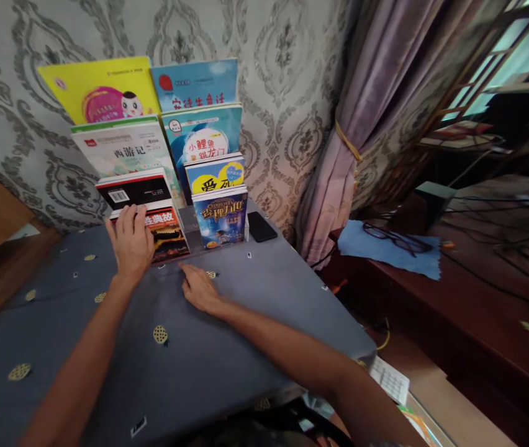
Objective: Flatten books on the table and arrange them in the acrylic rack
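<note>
A tiered rack of books stands against the patterned wall on a table under a grey-blue cloth [246, 323]. My left hand [129, 239] rests, fingers together, on the upper edge of the front-left book with a red and dark cover [167, 233]; whether it grips the book is unclear. Just behind it is a black book with a barcode [134, 188]. My right hand [199, 288] lies flat on the cloth in front of the rack, fingers stretched out, holding nothing. A blue fantasy-cover book [220, 217] stands at the front right.
A black phone [261, 226] lies on the cloth right of the rack. Yellow, white and blue children's books [199, 133] fill the rear tiers. Right of the table, a dark wooden desk holds glasses [397, 239] on a blue cloth [388, 251] and cables. A purple curtain [352, 136] hangs behind.
</note>
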The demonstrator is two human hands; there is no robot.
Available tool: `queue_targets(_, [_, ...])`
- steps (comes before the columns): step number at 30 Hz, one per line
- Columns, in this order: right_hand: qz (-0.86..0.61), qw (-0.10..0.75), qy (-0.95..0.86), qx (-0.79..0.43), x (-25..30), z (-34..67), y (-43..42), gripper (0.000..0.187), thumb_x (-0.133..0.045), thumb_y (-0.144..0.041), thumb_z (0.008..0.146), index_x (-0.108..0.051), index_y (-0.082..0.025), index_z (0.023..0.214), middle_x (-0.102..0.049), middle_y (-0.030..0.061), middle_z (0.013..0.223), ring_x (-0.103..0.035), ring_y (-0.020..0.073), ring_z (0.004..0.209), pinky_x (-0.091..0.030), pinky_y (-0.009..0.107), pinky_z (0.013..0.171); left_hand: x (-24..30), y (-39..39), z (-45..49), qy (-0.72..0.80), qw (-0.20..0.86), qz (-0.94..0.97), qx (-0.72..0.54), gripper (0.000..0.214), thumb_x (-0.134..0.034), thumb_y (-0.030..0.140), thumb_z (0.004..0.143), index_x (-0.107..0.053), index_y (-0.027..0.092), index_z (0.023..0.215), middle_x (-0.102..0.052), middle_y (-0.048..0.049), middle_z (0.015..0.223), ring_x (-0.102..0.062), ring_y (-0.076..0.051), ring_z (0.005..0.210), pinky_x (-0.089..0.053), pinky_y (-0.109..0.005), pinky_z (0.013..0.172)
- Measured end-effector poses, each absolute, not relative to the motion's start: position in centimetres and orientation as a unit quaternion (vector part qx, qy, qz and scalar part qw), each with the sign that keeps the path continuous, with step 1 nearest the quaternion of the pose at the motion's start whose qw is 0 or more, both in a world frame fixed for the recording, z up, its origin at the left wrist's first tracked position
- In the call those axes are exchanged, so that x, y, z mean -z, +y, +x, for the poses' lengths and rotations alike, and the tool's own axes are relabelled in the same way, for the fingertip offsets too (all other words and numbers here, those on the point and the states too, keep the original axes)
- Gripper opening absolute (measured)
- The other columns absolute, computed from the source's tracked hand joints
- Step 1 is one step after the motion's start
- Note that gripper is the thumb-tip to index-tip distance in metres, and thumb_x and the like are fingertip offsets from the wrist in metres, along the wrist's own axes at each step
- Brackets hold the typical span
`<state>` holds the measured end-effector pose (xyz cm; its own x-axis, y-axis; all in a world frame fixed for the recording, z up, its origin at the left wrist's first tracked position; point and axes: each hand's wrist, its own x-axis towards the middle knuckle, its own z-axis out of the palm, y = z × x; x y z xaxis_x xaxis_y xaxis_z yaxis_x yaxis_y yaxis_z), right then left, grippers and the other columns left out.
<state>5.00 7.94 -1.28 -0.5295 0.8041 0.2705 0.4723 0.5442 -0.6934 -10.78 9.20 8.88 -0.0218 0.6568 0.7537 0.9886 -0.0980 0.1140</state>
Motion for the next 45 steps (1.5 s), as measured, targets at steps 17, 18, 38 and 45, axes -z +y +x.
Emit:
queue_targets(17, [-0.388, 0.334, -0.828, -0.227, 3.3, 4.9, 8.4, 0.052, -0.049, -0.003, 0.082, -0.059, -0.016, 0.132, -0.069, 0.0136, 0.127, -0.067, 0.0245, 0.115, -0.051, 0.037, 0.101, -2.6, 6.1, -9.9, -0.475, 0.285, -0.775, 0.302, 0.048, -0.042, 0.008, 0.092, -0.057, 0.017, 0.137, -0.053, -0.0176, 0.148, -0.040, -0.027, 0.145, -0.022, -0.056, 0.122])
queue_targets(18, [-0.394, 0.328, -0.830, -0.221, 3.5, 4.9, 8.5, 0.048, -0.050, -0.004, 0.082, -0.061, -0.017, 0.127, -0.071, 0.0137, 0.123, -0.068, 0.0247, 0.111, -0.052, 0.036, 0.098, -1.3, 5.8, -9.6, -0.452, 0.265, -0.802, 0.286, 0.048, -0.041, 0.006, 0.091, -0.059, 0.018, 0.134, -0.055, -0.0168, 0.146, -0.043, -0.027, 0.143, -0.025, -0.055, 0.121])
queue_targets(38, [-0.328, 0.332, -0.850, -0.243, 3.5, 5.2, 8.9, 0.052, -0.046, -0.002, 0.080, -0.064, -0.018, 0.126, -0.070, 0.0113, 0.124, -0.064, 0.0245, 0.116, -0.050, 0.040, 0.103, 3.8, 5.3, -10.1, -0.512, -0.048, -0.802, 0.305, 0.057, -0.040, 0.005, 0.090, -0.044, 0.020, 0.145, -0.057, -0.0128, 0.134, -0.058, -0.023, 0.124, -0.050, -0.044, 0.106])
queue_targets(45, [-0.325, 0.333, -0.850, -0.247, 3.4, 5.3, 8.8, 0.050, -0.046, -0.003, 0.081, -0.065, -0.019, 0.124, -0.070, 0.0100, 0.124, -0.064, 0.0238, 0.116, -0.049, 0.039, 0.103, 3.6, 5.0, -10.0, -0.514, -0.054, -0.801, 0.304, 0.057, -0.041, 0.005, 0.090, -0.044, 0.021, 0.144, -0.058, -0.0120, 0.132, -0.058, -0.023, 0.123, -0.049, -0.043, 0.107])
